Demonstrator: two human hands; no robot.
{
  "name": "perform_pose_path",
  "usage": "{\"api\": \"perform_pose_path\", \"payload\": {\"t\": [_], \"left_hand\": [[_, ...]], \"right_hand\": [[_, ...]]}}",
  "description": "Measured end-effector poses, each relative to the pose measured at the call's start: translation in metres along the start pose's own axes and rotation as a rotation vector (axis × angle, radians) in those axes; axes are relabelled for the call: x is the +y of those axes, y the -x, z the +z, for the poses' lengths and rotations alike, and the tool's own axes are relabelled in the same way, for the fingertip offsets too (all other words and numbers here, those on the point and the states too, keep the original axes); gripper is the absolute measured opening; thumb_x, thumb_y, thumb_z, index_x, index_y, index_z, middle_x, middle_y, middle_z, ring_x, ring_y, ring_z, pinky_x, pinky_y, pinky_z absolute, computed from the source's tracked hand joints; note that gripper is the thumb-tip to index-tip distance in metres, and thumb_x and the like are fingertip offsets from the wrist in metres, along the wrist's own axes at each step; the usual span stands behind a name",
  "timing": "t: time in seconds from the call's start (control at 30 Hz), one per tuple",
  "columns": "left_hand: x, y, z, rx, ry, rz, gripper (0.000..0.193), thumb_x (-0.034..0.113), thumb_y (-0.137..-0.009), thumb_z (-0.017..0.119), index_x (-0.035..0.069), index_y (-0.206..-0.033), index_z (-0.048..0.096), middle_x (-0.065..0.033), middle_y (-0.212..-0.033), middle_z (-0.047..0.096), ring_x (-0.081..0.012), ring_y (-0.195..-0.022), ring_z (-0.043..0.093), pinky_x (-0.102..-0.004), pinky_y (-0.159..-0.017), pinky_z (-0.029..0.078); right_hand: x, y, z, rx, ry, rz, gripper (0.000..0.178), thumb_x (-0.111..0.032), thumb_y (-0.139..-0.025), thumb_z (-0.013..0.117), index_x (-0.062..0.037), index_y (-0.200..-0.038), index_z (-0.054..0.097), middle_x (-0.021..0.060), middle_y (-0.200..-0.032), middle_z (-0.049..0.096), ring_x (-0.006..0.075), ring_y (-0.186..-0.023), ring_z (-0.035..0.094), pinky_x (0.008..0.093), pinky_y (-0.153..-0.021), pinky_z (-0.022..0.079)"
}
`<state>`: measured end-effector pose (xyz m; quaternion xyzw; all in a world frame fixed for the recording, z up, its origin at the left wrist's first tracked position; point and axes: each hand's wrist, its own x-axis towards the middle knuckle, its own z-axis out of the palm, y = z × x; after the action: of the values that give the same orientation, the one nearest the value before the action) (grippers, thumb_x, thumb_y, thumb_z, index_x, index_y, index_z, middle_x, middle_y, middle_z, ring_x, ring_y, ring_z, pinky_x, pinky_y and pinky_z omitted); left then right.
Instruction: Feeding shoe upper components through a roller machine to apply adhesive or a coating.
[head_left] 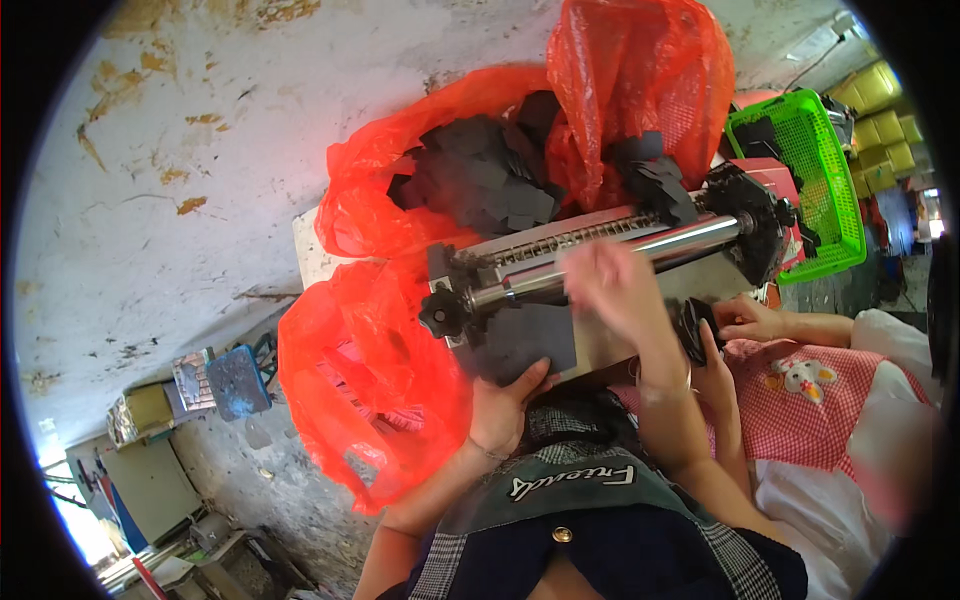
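In front of me lies a machine with a shiny metal roller [620,250] and a black knob [443,312] at its left end. My left hand [503,405] grips the near edge of some flat black sheets [525,340], thumb on top and fingers hidden underneath. These sheets rest on the machine's near plate, just below the roller. Over the roller's middle is my right hand [615,290], smeared by motion. Whether its fingers hold anything does not show.
Behind the machine, an orange-red plastic bag [350,190] holds many black pieces [480,170]. Another such bag [370,400] hangs at the left. A green basket [840,190] stands at the right. Close on my right, a co-worker's hands [752,320] handle a dark piece [695,328].
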<state>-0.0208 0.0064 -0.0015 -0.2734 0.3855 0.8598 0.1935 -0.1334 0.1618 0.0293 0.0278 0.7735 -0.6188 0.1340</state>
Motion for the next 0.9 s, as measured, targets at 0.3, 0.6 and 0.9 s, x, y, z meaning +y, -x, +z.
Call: {"api": "perform_pose_path", "payload": {"t": [0.3,0.6,0.9], "left_hand": [[-0.005,0.012,0.0,-0.223,-0.013,-0.001,0.025,0.01,-0.094,0.055,0.0,-0.117,0.055,-0.0109,-0.113,0.062,-0.0236,-0.1,0.062,-0.0334,-0.081,0.055],[-0.027,0.022,-0.016,0.022,-0.2,-0.01,0.021,0.008,-0.093,0.056,0.001,-0.113,0.056,-0.0092,-0.106,0.063,-0.0218,-0.09,0.065,-0.0325,-0.074,0.056],[-0.026,0.024,-0.019,-0.188,-0.07,-0.006,0.028,0.014,-0.094,0.055,0.003,-0.12,0.054,-0.0086,-0.109,0.064,-0.0225,-0.094,0.065,-0.0337,-0.077,0.055]], "right_hand": [[0.052,0.091,-0.007,0.048,-0.121,0.099,0.024,-0.015,-0.089,0.064,0.0056,-0.076,0.061,0.0039,-0.061,0.059,0.0075,-0.052,0.059,0.0216,-0.046,0.046],[0.065,0.061,0.004,0.0,0.015,-0.062,0.032,-0.023,-0.09,0.062,0.0054,-0.075,0.06,0.0067,-0.057,0.062,0.0125,-0.047,0.059,0.0252,-0.044,0.047],[0.078,0.076,-0.008,-0.141,0.084,0.166,0.027,-0.018,-0.089,0.062,0.005,-0.075,0.061,0.0089,-0.059,0.062,0.0108,-0.047,0.06,0.0234,-0.04,0.046]]}}
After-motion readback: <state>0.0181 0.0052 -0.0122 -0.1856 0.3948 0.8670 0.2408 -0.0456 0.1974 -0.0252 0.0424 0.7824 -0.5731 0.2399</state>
